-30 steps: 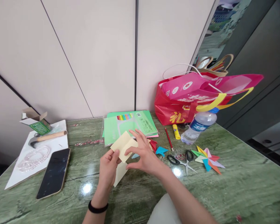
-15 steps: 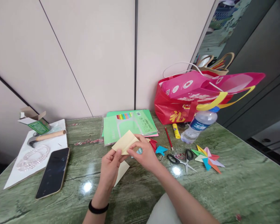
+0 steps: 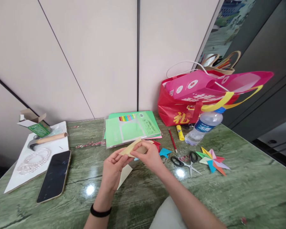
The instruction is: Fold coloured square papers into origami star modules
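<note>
Both hands are meeting over the green marble table, the left hand pinching the near corner of a folded cream paper between thumb and fingers, the right hand closing its fingertips on the other end, holding it just above the surface. From the hands, a phone is lying at nine o'clock, a green paper pack at twelve, scissors and a paper star at three. A red bag and a water bottle are standing at two o'clock against the pale panelled wall.
</note>
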A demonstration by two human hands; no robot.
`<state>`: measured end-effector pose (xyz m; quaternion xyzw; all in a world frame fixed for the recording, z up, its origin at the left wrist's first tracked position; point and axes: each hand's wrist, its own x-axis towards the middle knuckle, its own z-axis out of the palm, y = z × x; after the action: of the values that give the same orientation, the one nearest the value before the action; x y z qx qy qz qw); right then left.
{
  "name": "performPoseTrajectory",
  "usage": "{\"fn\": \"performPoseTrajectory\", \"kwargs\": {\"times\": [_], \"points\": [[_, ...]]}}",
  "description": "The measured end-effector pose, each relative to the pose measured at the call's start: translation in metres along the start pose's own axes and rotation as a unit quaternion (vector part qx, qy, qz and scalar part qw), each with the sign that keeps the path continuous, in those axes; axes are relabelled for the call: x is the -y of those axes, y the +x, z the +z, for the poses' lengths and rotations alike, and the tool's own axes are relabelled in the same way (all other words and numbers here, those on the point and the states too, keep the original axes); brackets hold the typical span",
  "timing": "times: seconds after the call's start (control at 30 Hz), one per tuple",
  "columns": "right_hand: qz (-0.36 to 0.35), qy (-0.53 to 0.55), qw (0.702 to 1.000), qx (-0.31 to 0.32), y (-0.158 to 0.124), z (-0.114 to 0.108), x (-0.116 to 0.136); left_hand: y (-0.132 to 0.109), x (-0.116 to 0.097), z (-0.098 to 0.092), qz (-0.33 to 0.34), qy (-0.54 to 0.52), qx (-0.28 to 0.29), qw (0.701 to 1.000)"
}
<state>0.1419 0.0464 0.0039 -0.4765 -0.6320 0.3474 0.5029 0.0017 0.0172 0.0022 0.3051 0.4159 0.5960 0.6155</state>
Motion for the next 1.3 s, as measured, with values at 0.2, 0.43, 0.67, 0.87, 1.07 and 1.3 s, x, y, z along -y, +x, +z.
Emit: {"fn": "performPoseTrajectory", "kwargs": {"times": [0.2,0.43,0.67,0.87,1.07,1.3], "points": [[-0.040,-0.007,0.999,0.036,0.0014,-0.0082,0.0017,-0.0002,-0.0005,-0.0002,-0.009,0.030,-0.012,0.999],[0.004,0.030,0.997,0.078,0.0008,-0.0065,0.0023,-0.0005,-0.0019,0.0002,-0.015,0.020,0.001,1.000],[0.018,0.033,0.996,0.077,0.0015,-0.0073,0.0028,-0.0008,-0.0024,0.0002,-0.029,0.009,-0.013,0.999],[0.009,0.024,0.997,0.078,0.0021,-0.0076,0.0015,-0.0014,-0.0022,0.0001,-0.029,0.025,-0.025,0.999],[0.012,0.023,0.997,0.077,0.0020,-0.0082,0.0020,-0.0007,-0.0008,-0.0008,-0.018,0.032,-0.021,0.999],[0.014,0.021,0.996,0.086,0.0022,-0.0099,-0.0003,-0.0017,-0.0019,-0.0015,-0.031,0.056,0.004,0.998]]}}
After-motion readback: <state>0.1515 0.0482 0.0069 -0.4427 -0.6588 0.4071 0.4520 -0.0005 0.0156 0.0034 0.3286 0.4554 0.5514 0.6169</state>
